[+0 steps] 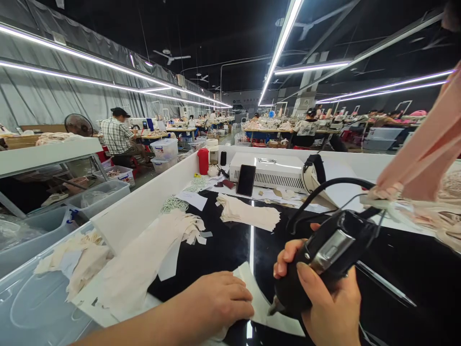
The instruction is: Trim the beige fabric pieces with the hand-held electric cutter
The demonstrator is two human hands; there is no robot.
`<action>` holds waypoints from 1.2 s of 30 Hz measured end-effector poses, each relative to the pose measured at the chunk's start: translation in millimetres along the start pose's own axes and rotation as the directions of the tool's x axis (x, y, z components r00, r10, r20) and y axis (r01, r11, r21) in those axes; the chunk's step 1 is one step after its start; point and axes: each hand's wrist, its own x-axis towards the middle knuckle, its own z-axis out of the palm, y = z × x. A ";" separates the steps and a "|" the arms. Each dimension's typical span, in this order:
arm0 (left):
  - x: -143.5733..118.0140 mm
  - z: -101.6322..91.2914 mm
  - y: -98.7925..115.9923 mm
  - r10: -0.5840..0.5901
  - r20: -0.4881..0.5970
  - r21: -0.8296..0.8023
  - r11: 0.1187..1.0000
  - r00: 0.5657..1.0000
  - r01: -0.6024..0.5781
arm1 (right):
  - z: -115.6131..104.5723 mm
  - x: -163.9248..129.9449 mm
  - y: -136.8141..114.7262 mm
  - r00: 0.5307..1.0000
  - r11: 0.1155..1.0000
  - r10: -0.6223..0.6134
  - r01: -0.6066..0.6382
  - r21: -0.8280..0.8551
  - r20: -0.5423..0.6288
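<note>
My right hand (334, 302) is wrapped round a black corded hand tool (331, 254) with a metal plate on its side. The tool tilts downward, and its small tip is close to a curved cream fabric piece (257, 293) on the glossy black tabletop (396, 283). My left hand (216, 298) presses on the left part of that piece, fingers together and bent, with the thumb hidden. Beyond it lies a stack of cream fabric pieces (250, 212). Further left, a larger pile of cream pieces (144, 254) is spread toward the table's edge.
A thick black cable (324, 185) loops from the tool, beside hanging pink cloth (425, 139). Pointed metal tweezers (387, 283) lie at right. A phone (246, 180) leans on a white box (266, 168) at the back. A low white wall (151, 202) borders the left side.
</note>
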 end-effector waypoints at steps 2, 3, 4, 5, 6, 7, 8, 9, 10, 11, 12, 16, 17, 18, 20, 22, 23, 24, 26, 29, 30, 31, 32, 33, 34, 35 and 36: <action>-0.9 -4.0 -0.8 -0.016 -0.015 -0.008 1.000 1.000 0.016 | 0.2 -0.2 -0.5 1.000 1.000 0.000 0.000 0.002 0.005; -1.4 -4.5 -1.6 -0.038 -0.026 -0.009 0.999 0.999 0.037 | 0.2 -0.3 -0.7 1.000 1.000 0.000 0.000 0.004 0.007; -1.9 -4.2 -2.6 -0.065 -0.036 -0.011 0.998 0.997 0.065 | -0.1 -0.2 -0.8 1.000 1.000 -0.002 0.002 0.006 0.008; -2.3 -3.6 -3.7 -0.095 -0.042 -0.016 0.995 0.995 0.094 | -0.4 0.0 -0.9 1.000 1.000 -0.003 0.003 0.008 0.008; -2.4 -2.9 -4.8 -0.124 -0.045 -0.024 0.992 0.991 0.123 | -0.7 0.3 -1.0 1.000 1.000 -0.004 0.004 0.009 0.008; -2.4 -2.5 -5.9 -0.151 -0.044 -0.034 0.988 0.988 0.149 | -1.0 0.7 -1.1 1.000 1.000 -0.005 0.005 0.010 0.007; -2.2 -2.6 -6.8 -0.176 -0.039 -0.040 0.984 0.984 0.175 | -1.2 1.1 -1.2 1.000 1.000 -0.007 0.007 0.012 0.007; -1.9 -3.4 -7.6 -0.202 -0.033 -0.042 0.979 0.979 0.200 | -1.2 1.5 -1.5 1.000 1.000 -0.009 0.009 0.015 0.008; -1.7 -4.9 -8.2 -0.227 -0.026 -0.043 0.973 0.973 0.226 | -0.9 1.9 -1.8 1.000 1.000 -0.009 0.009 0.019 0.012; -1.4 -7.0 -8.7 -0.253 -0.018 -0.044 0.967 0.967 0.252 | -0.6 2.1 -2.2 1.000 1.000 -0.011 0.011 0.025 0.016; -1.2 -9.5 -9.2 -0.277 -0.011 -0.046 0.960 0.961 0.277 | 0.0 2.2 -2.8 1.000 0.999 -0.016 0.015 0.030 0.022; 1.7 -17.4 -11.3 -0.338 -0.019 -0.052 0.940 0.941 0.337 | 2.1 1.3 -5.3 0.998 0.998 -0.049 0.047 0.041 0.040; 3.5 -17.6 -11.9 -0.342 -0.030 -0.050 0.939 0.939 0.340 | 2.3 1.0 -5.8 0.997 0.998 -0.058 0.056 0.040 0.041; 5.7 -16.9 -12.5 -0.343 -0.038 -0.050 0.939 0.938 0.341 | 2.3 0.8 -6.2 0.997 0.997 -0.060 0.059 0.040 0.042; 11.5 -13.1 -13.9 -0.337 -0.045 -0.055 0.941 0.941 0.334 | 1.8 0.8 -6.3 0.997 0.998 -0.057 0.055 0.037 0.043; 18.2 -7.3 -15.8 -0.327 -0.043 -0.056 0.944 0.944 0.325 | 0.6 1.0 -6.1 0.998 0.998 -0.051 0.050 0.031 0.045; 21.4 -4.2 -17.0 -0.322 -0.036 -0.055 0.946 0.946 0.320 | -0.2 0.9 -6.0 0.998 0.999 -0.049 0.047 0.027 0.047; 24.2 -1.2 -18.1 -0.313 -0.030 -0.050 0.949 0.949 0.311 | -1.1 0.7 -6.1 0.998 0.999 -0.047 0.046 0.022 0.049; 28.1 3.8 -20.4 -0.292 -0.015 -0.033 0.956 0.956 0.291 | -3.1 -0.5 -7.1 0.997 0.999 -0.049 0.049 0.013 0.051; 28.2 8.5 -22.6 -0.263 0.008 -0.009 0.965 0.965 0.263 | -6.9 -3.0 -9.8 0.998 0.999 -0.046 0.046 0.006 0.044; 26.9 9.4 -23.0 -0.257 0.010 -0.007 0.966 0.966 0.257 | -8.2 -3.7 -10.7 0.998 0.999 -0.045 0.045 0.006 0.038; 25.0 10.2 -23.4 -0.249 0.012 -0.008 0.969 0.968 0.249 | -9.6 -4.2 -11.6 0.998 0.999 -0.045 0.045 0.007 0.033; 22.7 10.9 -23.8 -0.241 0.009 -0.009 0.971 0.971 0.241 | -11.1 -4.5 -12.2 0.999 0.999 -0.045 0.045 0.006 0.028; 20.4 11.6 -24.2 -0.231 0.005 -0.009 0.973 0.973 0.231 | -12.4 -4.6 -12.6 0.999 0.999 -0.045 0.045 0.005 0.025; 18.0 12.1 -24.5 -0.218 -0.002 -0.006 0.976 0.976 0.218 | -13.5 -4.6 -12.9 0.999 0.999 -0.046 0.046 0.004 0.025; 15.7 12.5 -24.8 -0.202 -0.012 0.000 0.979 0.979 0.202 | -14.3 -4.5 -13.2 0.999 0.999 -0.046 0.046 0.003 0.028; 13.7 12.7 -24.9 -0.186 -0.022 0.011 0.982 0.982 0.186 | -14.7 -4.4 -13.5 0.999 0.999 -0.044 0.044 0.001 0.028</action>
